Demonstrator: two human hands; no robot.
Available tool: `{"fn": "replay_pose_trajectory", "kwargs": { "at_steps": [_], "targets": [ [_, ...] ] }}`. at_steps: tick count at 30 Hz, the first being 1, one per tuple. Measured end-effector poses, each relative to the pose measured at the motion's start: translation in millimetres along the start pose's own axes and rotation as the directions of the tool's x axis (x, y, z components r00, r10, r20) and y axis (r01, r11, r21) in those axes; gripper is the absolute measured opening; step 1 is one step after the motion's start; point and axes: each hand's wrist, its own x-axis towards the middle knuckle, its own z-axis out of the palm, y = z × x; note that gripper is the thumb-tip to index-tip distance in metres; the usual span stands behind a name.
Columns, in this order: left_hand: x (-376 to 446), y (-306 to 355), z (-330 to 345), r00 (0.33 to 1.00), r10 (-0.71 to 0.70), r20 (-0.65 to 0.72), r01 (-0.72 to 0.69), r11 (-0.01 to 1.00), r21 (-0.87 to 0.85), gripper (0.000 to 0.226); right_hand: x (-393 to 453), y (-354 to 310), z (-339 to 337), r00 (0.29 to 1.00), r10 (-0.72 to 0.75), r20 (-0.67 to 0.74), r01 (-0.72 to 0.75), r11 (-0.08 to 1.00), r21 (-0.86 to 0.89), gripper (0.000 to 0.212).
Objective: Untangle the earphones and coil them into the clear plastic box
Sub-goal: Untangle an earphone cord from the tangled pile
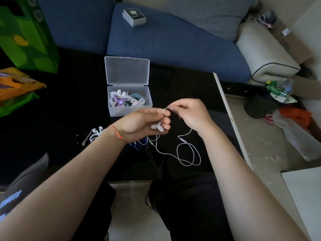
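Forearms reach in from the bottom edge to meet over the dark surface [69,105]. Farthest left on it lies a loose white earphone set [94,134], untouched. Next, the left hand [139,123] curls around the two earbuds [156,127] of the white earphones [187,153] and pinches the cord near its fingertips. Behind it stands the clear plastic box [129,108], lid open, already holding coiled sets. The right hand [189,115] pinches the same cord where it arches between both hands. From there the cord's slack runs down and toward the person, looping on the surface below the right wrist. The box lies just beyond the left hand, so that hand seems better placed to drop the coil in.
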Motion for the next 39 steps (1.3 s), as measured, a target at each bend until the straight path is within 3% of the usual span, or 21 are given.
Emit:
{"fn": "replay_pose_trajectory", "kwargs": {
  "at_steps": [7, 16, 27, 34, 39],
  "targets": [
    [-1.6, 6.9, 4.0, 0.983, 0.055, -0.174, -0.094, 0.969, -0.23, 0.022, -6.4, -13.5, 18.8, 0.941, 0.061, 0.332, -0.001, 0.984, -0.178, 0.028],
    [4.2, 5.0, -3.7, 0.919, 0.11, -0.377, -0.216, 0.943, -0.251, 0.024, -12.4, -19.3, 30.6, 0.854, 0.12, 0.506, 0.062, 0.942, -0.329, 0.029],
    [7.1, -4.7, -8.5, 0.86, 0.184, -0.475, -0.146, 0.982, 0.117, 0.022, -12.7, -25.4, 29.5, 0.937, -0.031, 0.347, 0.11, 0.971, -0.211, 0.018],
    [6.7, -3.9, -2.9, 0.921, 0.057, -0.386, -0.011, 0.993, 0.121, 0.023, -3.7, -16.0, 18.6, 0.995, -0.056, 0.083, 0.069, 0.983, -0.171, 0.012],
    [2.3, -0.8, 2.7, 0.957, 0.007, -0.291, 0.069, 0.966, 0.251, 0.027, 0.2, -8.3, 11.2, 0.993, -0.107, 0.051, 0.114, 0.983, -0.146, 0.008]
  ]
}}
